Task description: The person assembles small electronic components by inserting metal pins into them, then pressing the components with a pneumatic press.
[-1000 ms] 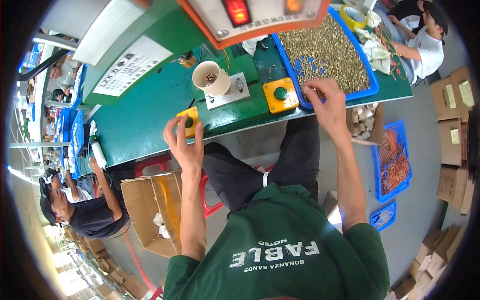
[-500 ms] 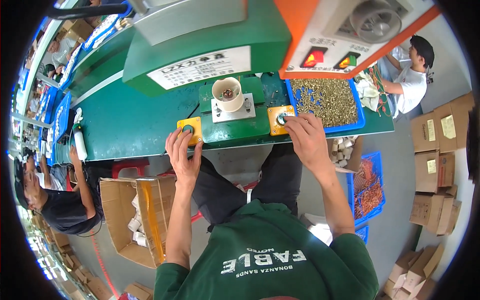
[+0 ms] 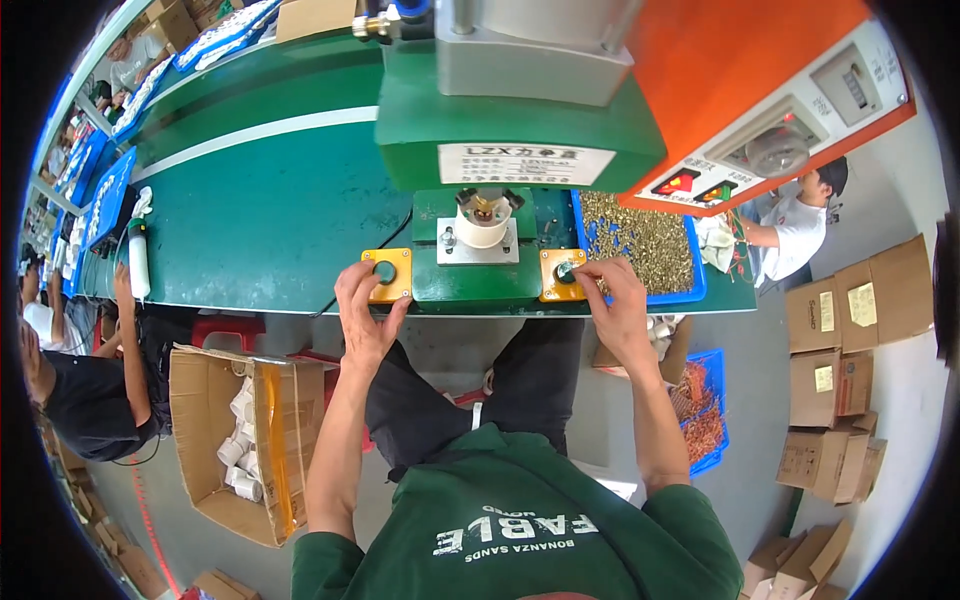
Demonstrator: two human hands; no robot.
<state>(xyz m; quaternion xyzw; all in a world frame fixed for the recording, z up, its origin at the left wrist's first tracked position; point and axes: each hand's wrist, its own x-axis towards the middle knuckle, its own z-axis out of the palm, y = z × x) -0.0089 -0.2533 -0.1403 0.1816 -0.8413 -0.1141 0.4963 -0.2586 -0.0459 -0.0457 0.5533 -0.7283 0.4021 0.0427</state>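
Note:
My left hand [image 3: 364, 318] rests on the left yellow button box [image 3: 398, 275], fingertips over the edge by its green button [image 3: 384, 271], thumb held apart. On the other side my right hand [image 3: 622, 312] reaches its fingertips to the button [image 3: 565, 272] of the right yellow box [image 3: 560, 290]. Neither hand holds anything. Between the boxes a white plastic cup-shaped part [image 3: 481, 232] sits on a metal plate [image 3: 450, 250] of the green press [image 3: 520, 125]. Dark tooling tips and a brass-coloured piece [image 3: 484, 209] show at the cup's mouth.
A blue tray of small brass pieces [image 3: 640, 240] lies right of the press, under an orange control box [image 3: 740, 60]. A carton of white parts [image 3: 235, 440] stands at lower left, a blue crate [image 3: 708, 410] at lower right. Co-workers sit at both sides.
The view has shifted, so the press appears further right. Dark tooling has come down to the cup's mouth. My right fingertips have moved onto their button; my left hand stays at its box.

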